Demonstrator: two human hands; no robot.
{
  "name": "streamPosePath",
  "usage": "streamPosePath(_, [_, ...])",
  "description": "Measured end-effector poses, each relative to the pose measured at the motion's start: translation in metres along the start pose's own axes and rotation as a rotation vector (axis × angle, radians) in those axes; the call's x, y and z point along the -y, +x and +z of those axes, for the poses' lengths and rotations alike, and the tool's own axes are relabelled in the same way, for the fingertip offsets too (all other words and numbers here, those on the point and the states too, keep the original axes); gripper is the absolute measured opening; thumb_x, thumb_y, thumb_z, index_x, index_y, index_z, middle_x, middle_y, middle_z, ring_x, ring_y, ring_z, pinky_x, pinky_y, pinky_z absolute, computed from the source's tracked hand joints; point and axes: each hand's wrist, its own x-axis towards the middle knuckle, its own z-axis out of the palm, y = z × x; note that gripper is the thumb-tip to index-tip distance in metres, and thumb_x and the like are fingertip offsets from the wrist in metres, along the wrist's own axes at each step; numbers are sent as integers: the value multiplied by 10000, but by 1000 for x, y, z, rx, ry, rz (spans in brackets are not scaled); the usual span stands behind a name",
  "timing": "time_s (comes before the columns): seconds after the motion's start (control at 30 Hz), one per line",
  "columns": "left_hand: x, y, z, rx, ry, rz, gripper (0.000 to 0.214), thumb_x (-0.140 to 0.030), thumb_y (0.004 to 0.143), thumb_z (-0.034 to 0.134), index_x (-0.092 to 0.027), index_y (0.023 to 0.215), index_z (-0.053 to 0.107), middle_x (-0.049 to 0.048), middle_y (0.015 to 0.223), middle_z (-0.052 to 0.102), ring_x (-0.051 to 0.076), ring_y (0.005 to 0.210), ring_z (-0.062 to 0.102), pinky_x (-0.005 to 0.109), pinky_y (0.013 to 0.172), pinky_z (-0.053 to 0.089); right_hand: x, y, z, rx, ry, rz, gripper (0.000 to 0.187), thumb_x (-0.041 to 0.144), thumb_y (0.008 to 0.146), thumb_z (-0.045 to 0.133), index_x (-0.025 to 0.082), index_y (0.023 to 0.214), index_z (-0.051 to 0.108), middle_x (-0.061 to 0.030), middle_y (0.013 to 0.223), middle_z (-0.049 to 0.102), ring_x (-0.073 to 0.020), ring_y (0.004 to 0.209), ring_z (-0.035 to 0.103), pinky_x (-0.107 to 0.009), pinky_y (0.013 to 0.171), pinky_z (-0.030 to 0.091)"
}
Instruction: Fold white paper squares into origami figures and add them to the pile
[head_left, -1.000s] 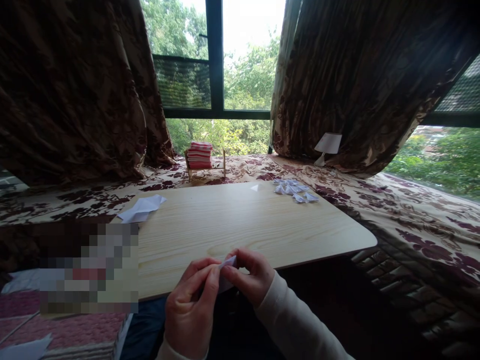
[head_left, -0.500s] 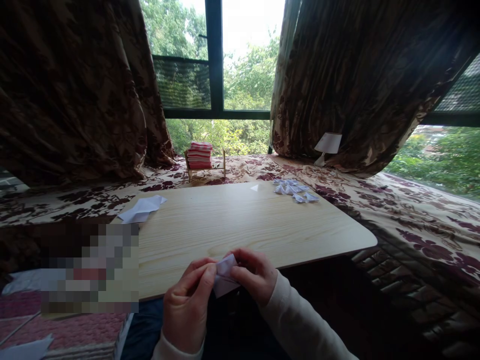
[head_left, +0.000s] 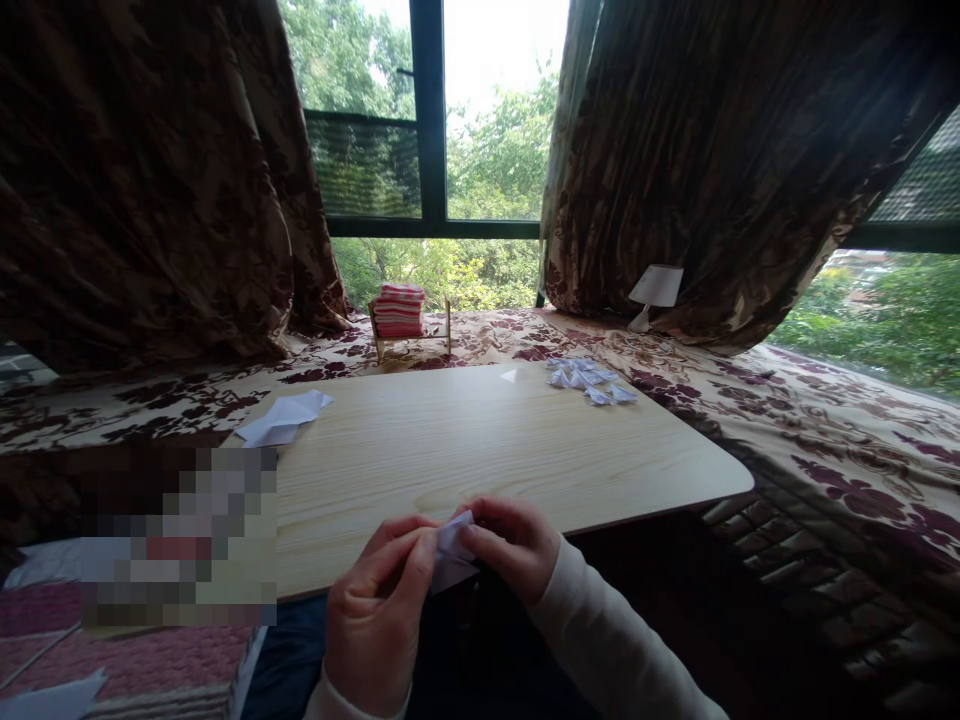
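Both grips are narrow and pinched onto the same folded paper: the left grip takes its left side between thumb and fingers, and the right grip takes the opposite side, its thumb on the face nearest the wearer. Meeting so close together, they probably give fine control over a small, flimsy piece, with one side steadied while the other is worked; the exact folds are hidden behind the fingers. The paper sits between the two grips, in front of the near edge of the worktop. Ahead and to the right of the right grip, a cluster of folded paper pieces lies near the far edge, perhaps gathered there to leave the middle free. Ahead and to the left of the left grip, creased white paper lies by the far left corner, seemingly kept within reach. The worktop is pale with wood grain. Beyond both grips, floral cloth carries a small stand with a red-and-white stack and a white lamp, between dark patterned curtains and before a window giving daylight.
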Motion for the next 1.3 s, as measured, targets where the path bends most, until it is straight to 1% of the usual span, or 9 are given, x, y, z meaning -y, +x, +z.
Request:
streamPosePath(0.27, [-7, -4, 1, 18, 75, 67, 43, -198, 603, 656, -191, 585, 695, 22, 760, 642, 168, 745, 570, 174, 675, 436, 5, 3, 3, -37, -54, -112, 259, 348, 768, 505, 135, 635, 565, -13, 617, 520, -115, 595, 466, -237, 570, 390])
streamPosePath(0.43, [-2, 0, -1, 8, 48, 49, 47, -201, 612, 654, -185, 590, 692, 17, 768, 640, 161, 753, 565, 171, 678, 438, 2, 4, 0, -32, -7, -23, 339, 391, 820, 416, 138, 644, 558, -13, 625, 512, -118, 617, 466, -235, 579, 382])
streamPosePath(0.53, [3, 3, -3, -4, -35, -19, 37, -211, 599, 668, -181, 592, 689, 12, 791, 643, 159, 769, 565, 173, 678, 443, 1, 3, -1, -43, -28, 8, 288, 393, 769, 493, 145, 626, 522, 24, 560, 436, -91, 546, 401, -213, 506, 338])
streamPosePath(0.6, [4, 7, -6, 40, -56, -67, 48, -220, 593, 676, -175, 587, 687, 12, 768, 644, 158, 745, 566, 182, 656, 445, 3, 4, -2, -38, -62, 10, 266, 381, 742, 526, 145, 619, 513, 40, 531, 397, -78, 512, 355, -204, 464, 297])
streamPosePath(0.73, [1, 15, -11, 299, 98, -108, 125, -271, 640, 649, -155, 609, 683, 0, 589, 583, 116, 551, 505, 181, 497, 394, 9, 10, -7, 16, -108, 23, 281, 387, 744, 511, 137, 616, 532, 33, 529, 415, -78, 510, 354, -204, 457, 285])
streamPosePath(0.8, [-1, 16, -11, 359, 177, -96, 157, -294, 664, 632, -150, 627, 680, -17, 509, 522, 98, 487, 453, 181, 462, 360, 12, 12, -9, 21, -112, 28, 316, 405, 752, 496, 146, 571, 502, 40, 509, 381, -76, 502, 339, -205, 451, 276])
streamPosePath(1.0, [-1, 10, -8, 284, 185, -24, 216, -323, 693, 604, -149, 566, 616, -34, 507, 466, 88, 507, 429, 179, 493, 343, 6, 5, -2, -18, -64, 82, 300, 414, 721, 541, 151, 593, 477, 53, 506, 359, -71, 492, 334, -198, 442, 273])
streamPosePath(1.17, [2, 8, -12, 378, 205, -51, 253, -334, 712, 573, -147, 542, 576, -16, 564, 528, 100, 530, 459, 184, 507, 363, 8, -1, -1, 23, -83, 56, 265, 360, 721, 540, 147, 581, 471, 54, 498, 354, -68, 486, 334, -192, 434, 265])
streamPosePath(1.3, [0, 9, -11, 397, 206, 22, 194, -294, 715, 576, -148, 595, 619, -12, 571, 537, 111, 564, 481, 181, 525, 382, 12, -1, -3, 30, -171, 14, 265, 323, 727, 538, 155, 545, 444, 60, 487, 318, -64, 480, 315, -192, 434, 253])
